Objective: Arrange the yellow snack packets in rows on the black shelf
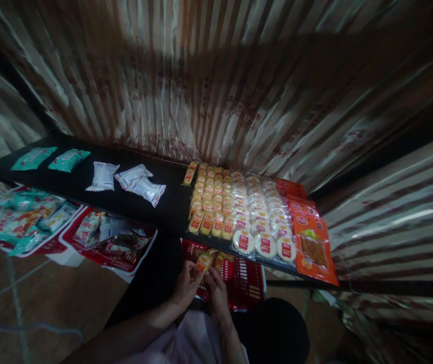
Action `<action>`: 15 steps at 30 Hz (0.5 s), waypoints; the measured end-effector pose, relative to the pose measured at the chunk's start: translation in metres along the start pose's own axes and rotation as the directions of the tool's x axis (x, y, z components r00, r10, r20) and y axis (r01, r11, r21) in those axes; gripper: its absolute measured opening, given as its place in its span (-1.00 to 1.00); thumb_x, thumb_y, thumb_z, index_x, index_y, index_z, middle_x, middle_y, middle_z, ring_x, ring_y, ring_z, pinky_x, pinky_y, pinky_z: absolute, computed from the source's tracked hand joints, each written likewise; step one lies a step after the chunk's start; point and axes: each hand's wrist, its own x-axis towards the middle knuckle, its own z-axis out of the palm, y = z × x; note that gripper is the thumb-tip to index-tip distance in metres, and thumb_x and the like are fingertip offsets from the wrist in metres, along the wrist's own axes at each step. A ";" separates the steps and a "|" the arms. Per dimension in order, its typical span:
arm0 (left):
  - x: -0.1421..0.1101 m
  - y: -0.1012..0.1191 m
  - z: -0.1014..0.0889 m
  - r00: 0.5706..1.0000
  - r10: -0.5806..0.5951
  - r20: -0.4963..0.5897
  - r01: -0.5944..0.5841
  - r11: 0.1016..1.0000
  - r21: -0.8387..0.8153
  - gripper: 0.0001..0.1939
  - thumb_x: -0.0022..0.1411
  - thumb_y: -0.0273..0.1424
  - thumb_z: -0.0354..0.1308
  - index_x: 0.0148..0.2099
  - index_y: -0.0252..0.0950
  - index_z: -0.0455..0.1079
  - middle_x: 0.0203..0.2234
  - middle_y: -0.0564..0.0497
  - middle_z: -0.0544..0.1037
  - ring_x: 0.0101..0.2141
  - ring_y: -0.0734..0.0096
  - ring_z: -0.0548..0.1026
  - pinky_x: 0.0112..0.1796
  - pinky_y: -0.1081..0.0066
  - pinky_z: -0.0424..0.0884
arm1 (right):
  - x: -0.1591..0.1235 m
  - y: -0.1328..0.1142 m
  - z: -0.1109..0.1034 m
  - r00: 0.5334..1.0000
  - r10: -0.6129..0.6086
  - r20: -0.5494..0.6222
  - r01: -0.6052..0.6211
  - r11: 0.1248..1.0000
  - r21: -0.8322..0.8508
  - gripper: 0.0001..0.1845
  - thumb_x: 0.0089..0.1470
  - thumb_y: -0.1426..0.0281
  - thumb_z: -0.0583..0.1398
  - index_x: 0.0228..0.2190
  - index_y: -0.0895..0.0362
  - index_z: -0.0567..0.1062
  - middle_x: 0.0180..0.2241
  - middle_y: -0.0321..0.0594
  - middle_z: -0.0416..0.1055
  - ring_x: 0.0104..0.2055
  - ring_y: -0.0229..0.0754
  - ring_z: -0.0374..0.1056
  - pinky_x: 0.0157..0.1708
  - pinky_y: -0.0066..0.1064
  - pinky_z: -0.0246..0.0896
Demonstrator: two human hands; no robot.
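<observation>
My left hand (186, 285) is closed on a small yellow snack packet (203, 263) with a red label, over the red basket in front of my lap. The fingers of my right hand (217, 290) are closed at the packet's lower right end. More yellow packets (219, 263) lie in the red basket (239, 278) just beyond the hands. On the black shelf above, rows of matching yellow packets (208, 194) stand beside rows of round white packaged snacks (265, 243). One yellow packet (189, 173) sits apart at the rows' back left corner.
Orange bags (311, 242) lie at the right end of the black shelf (163, 215). White bags (102, 177) and green bags (34, 158) are farther left. Two red baskets (65, 236) (146, 253) of snacks stand under the left part. Striped curtains (209, 91) hang behind.
</observation>
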 end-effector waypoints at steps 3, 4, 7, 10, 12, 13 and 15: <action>-0.003 0.003 0.000 1.000 -0.007 -0.019 0.007 1.000 -0.009 -0.85 0.17 -0.25 -0.06 -0.27 -0.21 0.17 -0.36 0.02 0.46 -0.40 0.41 0.48 -0.40 0.45 0.41 | -0.002 -0.002 -0.003 0.999 0.020 -0.038 -0.021 1.000 -0.009 -0.42 -0.40 0.15 0.42 -0.24 0.11 0.57 -0.22 -0.16 0.54 -0.14 -0.03 0.44 -0.11 -0.24 0.32; -0.003 0.004 0.000 0.999 0.010 -0.037 -0.010 1.000 -0.003 -0.85 0.17 -0.25 -0.08 -0.27 -0.20 0.17 -0.37 0.02 0.46 -0.40 0.40 0.48 -0.41 0.44 0.41 | -0.002 -0.004 -0.003 0.999 -0.001 -0.040 0.000 0.999 -0.033 -0.43 -0.39 0.14 0.41 -0.25 0.10 0.58 -0.21 -0.16 0.54 -0.11 -0.03 0.43 -0.09 -0.24 0.31; -0.006 0.010 -0.002 0.984 0.116 -0.134 -0.108 0.992 0.062 -0.86 0.18 -0.25 -0.09 -0.30 -0.20 0.17 -0.37 0.00 0.47 -0.33 0.35 0.49 -0.27 0.37 0.42 | -0.005 -0.017 0.003 0.998 -0.064 -0.009 0.062 0.990 -0.128 -0.48 -0.36 0.10 0.39 -0.30 0.10 0.59 -0.21 -0.17 0.54 -0.10 -0.03 0.41 -0.08 -0.26 0.28; -0.008 0.015 -0.006 0.967 0.170 -0.189 -0.157 0.984 0.083 -0.80 0.20 -0.19 -0.11 -0.26 -0.20 0.19 -0.33 -0.06 0.49 -0.26 0.31 0.49 -0.21 0.32 0.40 | -0.009 -0.031 0.015 0.990 -0.136 0.033 0.140 0.972 -0.189 -0.52 -0.32 0.09 0.36 -0.33 0.10 0.57 -0.27 -0.17 0.55 -0.17 -0.06 0.42 -0.15 -0.30 0.30; -0.009 0.019 -0.010 0.963 0.179 -0.202 -0.168 0.983 0.068 -0.75 0.21 -0.16 -0.12 -0.23 -0.21 0.20 -0.30 -0.08 0.50 -0.24 0.30 0.50 -0.20 0.30 0.40 | -0.011 -0.037 0.023 0.980 -0.192 0.047 0.198 0.958 -0.205 -0.55 -0.29 0.08 0.33 -0.35 0.09 0.54 -0.32 -0.18 0.54 -0.25 -0.08 0.42 -0.24 -0.32 0.32; -0.009 0.021 -0.012 0.960 0.184 -0.212 -0.175 0.983 0.059 -0.74 0.21 -0.15 -0.12 -0.22 -0.21 0.21 -0.29 -0.09 0.50 -0.24 0.29 0.50 -0.20 0.30 0.40 | -0.012 -0.039 0.027 0.975 -0.217 0.046 0.222 0.949 -0.225 -0.56 -0.28 0.08 0.32 -0.36 0.09 0.53 -0.35 -0.19 0.53 -0.30 -0.09 0.42 -0.29 -0.33 0.32; -0.009 0.026 -0.017 0.948 0.201 -0.248 -0.196 0.980 0.046 -0.72 0.21 -0.15 -0.13 -0.20 -0.22 0.22 -0.29 -0.10 0.50 -0.23 0.29 0.49 -0.17 0.27 0.39 | -0.013 -0.042 0.036 0.963 -0.265 0.044 0.266 0.921 -0.284 -0.58 -0.26 0.08 0.30 -0.38 0.10 0.50 -0.38 -0.19 0.52 -0.35 -0.10 0.41 -0.33 -0.32 0.32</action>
